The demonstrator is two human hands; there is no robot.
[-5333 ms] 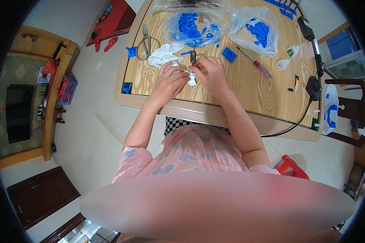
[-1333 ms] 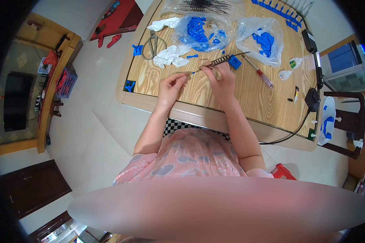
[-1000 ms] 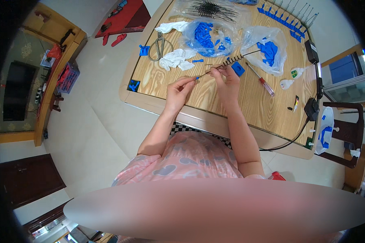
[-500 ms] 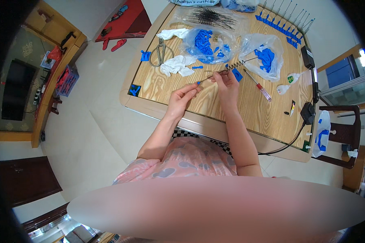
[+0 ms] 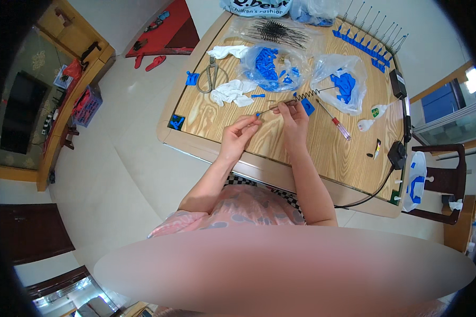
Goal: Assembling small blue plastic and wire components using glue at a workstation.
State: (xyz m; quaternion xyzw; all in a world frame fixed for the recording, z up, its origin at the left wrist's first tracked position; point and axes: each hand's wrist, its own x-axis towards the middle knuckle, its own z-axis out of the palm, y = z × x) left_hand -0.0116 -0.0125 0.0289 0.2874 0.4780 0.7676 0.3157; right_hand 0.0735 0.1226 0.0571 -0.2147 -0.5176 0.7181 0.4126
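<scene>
A thin dark wire with a coiled, spring-like section [image 5: 305,95] slants up to the right between my hands, above the near part of the table [image 5: 272,134]. My right hand [image 5: 295,117] is closed on its shaft just below the coil. Closed in a pinch, my left hand [image 5: 239,138] is at the wire's lower end, where a small blue tip [image 5: 257,114] shows by the fingertips. The wire's far straight end reaches toward a clear plastic bag [image 5: 360,79] with blue pieces. A flat blue piece [image 5: 308,105] lies beside my right hand.
A screwdriver [image 5: 339,127] lies right of my hands; scissors [image 5: 211,76] and white cloths [image 5: 234,93] lie left. Behind are a bag of blue pieces [image 5: 267,66] and a heap of black wires [image 5: 277,33]. Several coiled wires stand in a blue strip [image 5: 362,44]. A black cable [image 5: 373,195] crosses the near-right edge.
The whole view has shifted slightly. Both hands keep the same grip on the coiled wire, with only a slight shift of the left fingers at the blue tip.
</scene>
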